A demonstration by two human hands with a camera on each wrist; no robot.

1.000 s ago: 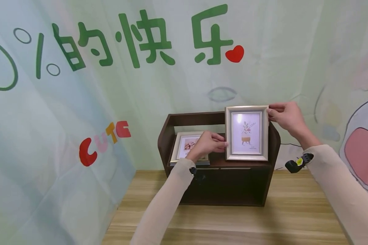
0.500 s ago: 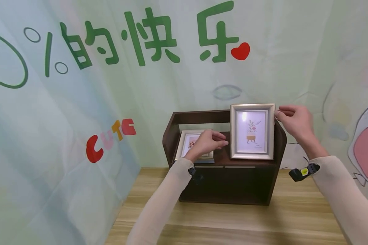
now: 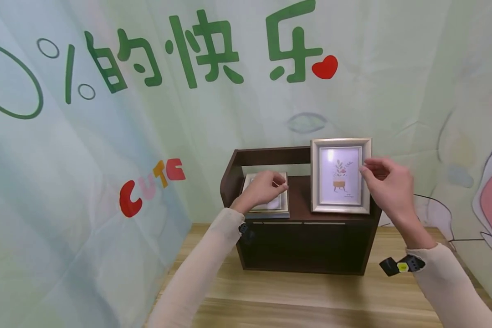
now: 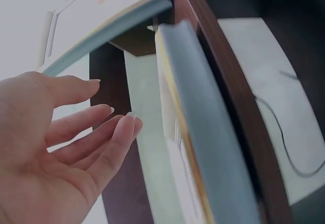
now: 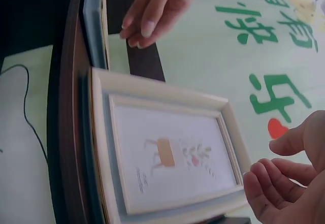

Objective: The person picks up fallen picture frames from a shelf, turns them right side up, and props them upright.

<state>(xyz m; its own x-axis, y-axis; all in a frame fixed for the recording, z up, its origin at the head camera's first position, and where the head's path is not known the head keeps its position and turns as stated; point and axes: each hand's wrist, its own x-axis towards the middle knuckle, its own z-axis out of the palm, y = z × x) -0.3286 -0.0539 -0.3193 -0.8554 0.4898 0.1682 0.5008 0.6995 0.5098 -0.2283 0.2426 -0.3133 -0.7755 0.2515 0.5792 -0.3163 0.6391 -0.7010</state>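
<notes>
A picture frame point(image 3: 339, 181) with a pale gold border stands upright on the right part of a dark brown shelf point(image 3: 299, 198); its print shows a potted plant. My right hand point(image 3: 389, 189) hovers at that frame's right edge, fingers loosely bent and holding nothing; whether a fingertip touches the edge, I cannot tell. Over a second picture frame point(image 3: 276, 206), lying flat on the shelf's left part, is my left hand point(image 3: 262, 189). It covers part of that frame, and the left wrist view shows its fingers point(image 4: 81, 125) loose with no object among them.
Beneath the shelf top is a dark open compartment point(image 3: 303, 248). The unit stands on a wood-grain table point(image 3: 295, 296). Behind it hangs a printed curtain point(image 3: 229, 118) with green characters. A thin cable point(image 5: 30, 117) shows below the shelf in the right wrist view.
My right hand has let go of the upright frame's top right side and moved lower. The left hand has left its edge and drawn left over the flat frame. The upright frame stands unheld.
</notes>
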